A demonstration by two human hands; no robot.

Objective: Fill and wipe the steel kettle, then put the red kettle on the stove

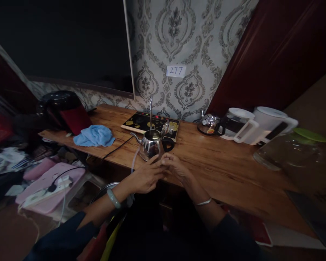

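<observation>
A shiny metal teapot (151,146) stands upright near the table's front edge, its spout to the left and black handle to the right. Its mouth is uncovered, and a shiny lid-like piece (166,127) stands up behind it. Just in front of the teapot, my left hand (146,177) has its index finger stretched towards the pot's base. My right hand (176,166) meets it from the right, thumb and fingers pinched together at the left fingertips. Whatever lies between those fingers is hidden. Behind the pot sits a black electric tea stove (137,122) with gold flowers and an upright shiny spout (151,112).
On the wooden table (206,163), a blue cloth (94,136) and a black-and-red appliance (66,112) sit left. To the right are a second teapot (209,124), white-handled jugs (270,123) and a green-lidded glass jar (296,148). A pink stool (50,185) holds a power strip.
</observation>
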